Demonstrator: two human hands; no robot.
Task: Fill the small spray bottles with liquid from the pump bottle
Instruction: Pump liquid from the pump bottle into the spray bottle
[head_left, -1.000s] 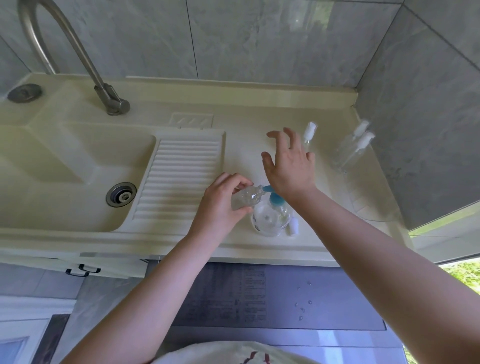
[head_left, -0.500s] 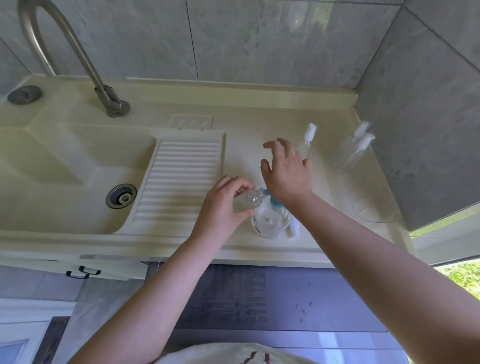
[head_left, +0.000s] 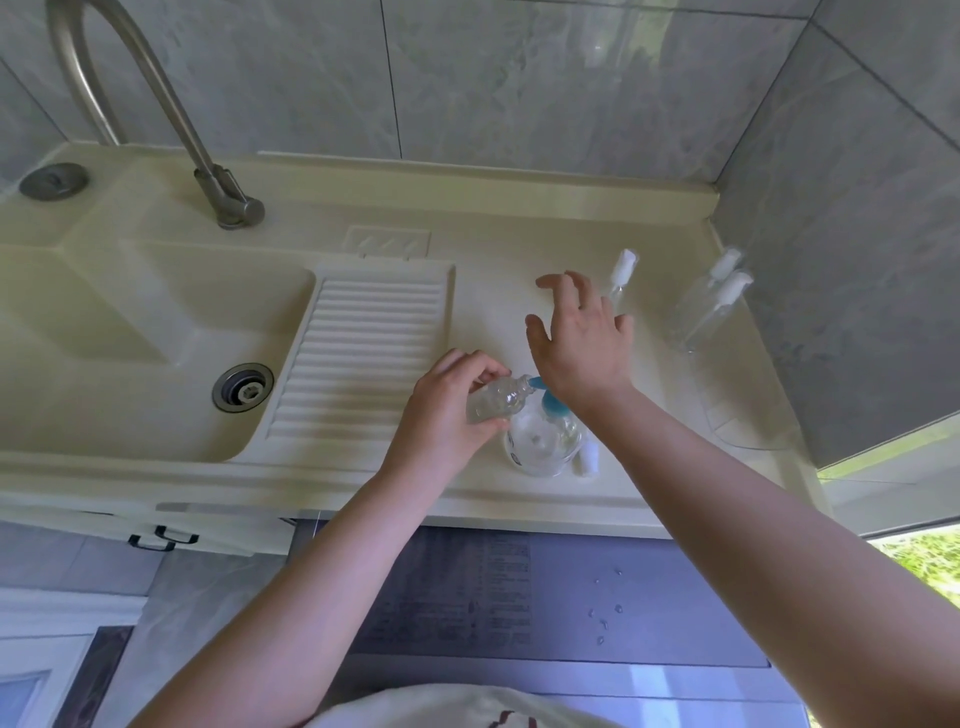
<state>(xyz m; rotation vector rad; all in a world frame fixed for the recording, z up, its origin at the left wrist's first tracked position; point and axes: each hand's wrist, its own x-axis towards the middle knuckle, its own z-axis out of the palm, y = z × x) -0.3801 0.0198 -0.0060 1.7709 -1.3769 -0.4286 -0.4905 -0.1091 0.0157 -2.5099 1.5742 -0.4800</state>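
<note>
1. Grey marbled wall tiles back a cream surface (head_left: 467, 218) with a moulded sink (head_left: 130, 332), a ribbed washboard panel (head_left: 363, 353) and a curved metal tap (head_left: 156, 104).
2. At the front edge of the surface, the left hand (head_left: 447, 410) grips a small clear spray bottle (head_left: 496, 402), cap off, tilted on its side with its open neck against the blue spout of the pump bottle (head_left: 543, 436).
3. The pump bottle, clear-bodied with a blue pump head, stands upright just right of the washboard panel.
4. The right hand (head_left: 579, 343) rests its heel on the pump head, fingers spread and relaxed, holding nothing.
5. A small white cap (head_left: 588, 460) lies on the surface just beside the pump bottle's right side.
6. One capped spray bottle (head_left: 621, 275) stands behind the right hand; two more capped spray bottles (head_left: 711, 306) stand near the right-hand wall, next to a clear plastic container (head_left: 748, 415).
7. Below the surface's edge, water droplets (head_left: 605, 613) speckle a dark grey panel (head_left: 519, 597).
</note>
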